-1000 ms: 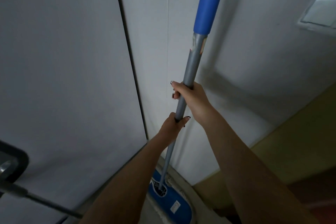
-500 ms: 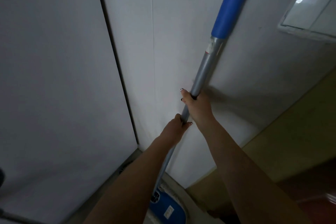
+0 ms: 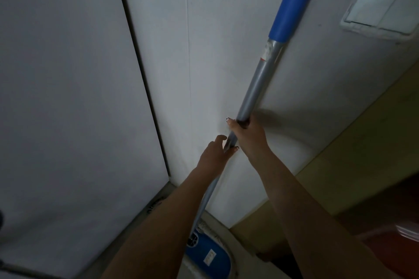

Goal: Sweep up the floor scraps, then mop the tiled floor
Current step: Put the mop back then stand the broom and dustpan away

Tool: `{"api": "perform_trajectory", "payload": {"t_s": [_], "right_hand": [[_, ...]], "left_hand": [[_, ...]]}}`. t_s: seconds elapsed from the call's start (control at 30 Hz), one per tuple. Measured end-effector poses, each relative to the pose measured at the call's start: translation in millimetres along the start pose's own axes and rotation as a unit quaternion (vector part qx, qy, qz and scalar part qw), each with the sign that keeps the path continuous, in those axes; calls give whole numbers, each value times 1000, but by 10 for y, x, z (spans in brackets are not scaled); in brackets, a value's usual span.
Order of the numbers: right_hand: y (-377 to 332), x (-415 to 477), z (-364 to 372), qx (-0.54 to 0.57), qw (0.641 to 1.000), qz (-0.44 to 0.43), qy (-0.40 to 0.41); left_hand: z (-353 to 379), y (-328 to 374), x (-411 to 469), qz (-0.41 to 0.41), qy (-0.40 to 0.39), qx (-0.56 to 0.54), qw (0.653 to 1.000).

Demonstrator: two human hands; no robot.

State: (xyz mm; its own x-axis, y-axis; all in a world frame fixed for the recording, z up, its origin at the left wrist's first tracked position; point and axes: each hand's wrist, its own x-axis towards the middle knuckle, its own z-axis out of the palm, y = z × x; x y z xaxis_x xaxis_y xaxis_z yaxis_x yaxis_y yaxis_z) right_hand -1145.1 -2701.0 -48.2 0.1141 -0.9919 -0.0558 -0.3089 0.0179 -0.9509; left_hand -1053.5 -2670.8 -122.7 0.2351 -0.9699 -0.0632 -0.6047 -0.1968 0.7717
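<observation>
The mop (image 3: 256, 88), a long, stiff grey pole with a blue sleeve near the top, looks light but unwieldy. It should steer best when held on the bare grey shaft with the hands spaced apart. Its blue head (image 3: 208, 253) lies on the floor (image 3: 242, 256) at the foot of the white wall (image 3: 215, 52). The right hand (image 3: 247, 130) has a full grip curled round the shaft, arm stretched forward, while the left hand (image 3: 215, 154) just below holds the pole more loosely, thumb lifted.
</observation>
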Motion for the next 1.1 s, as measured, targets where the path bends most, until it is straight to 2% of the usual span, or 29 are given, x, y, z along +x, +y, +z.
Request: {"api": "perform_trajectory", "payload": {"t_s": [0.17,0.33,0.5,0.83,1.1], "right_hand": [[88,-91,-79,-26,999,0,26],[164,-189,-193,-33,998,-8,47],[223,-206,-311,-62,998,3,21],[279,-218,-341,-62,998,-2,14],[230,-278,-336,-73,997,4,12]], "left_hand": [[40,128,-75,41,10,6,999],[105,220,-104,52,-26,43,997],[176,219,-130,49,-25,62,997],[192,261,-168,54,1,-20,998],[124,220,-208,29,-10,-23,999]]}}
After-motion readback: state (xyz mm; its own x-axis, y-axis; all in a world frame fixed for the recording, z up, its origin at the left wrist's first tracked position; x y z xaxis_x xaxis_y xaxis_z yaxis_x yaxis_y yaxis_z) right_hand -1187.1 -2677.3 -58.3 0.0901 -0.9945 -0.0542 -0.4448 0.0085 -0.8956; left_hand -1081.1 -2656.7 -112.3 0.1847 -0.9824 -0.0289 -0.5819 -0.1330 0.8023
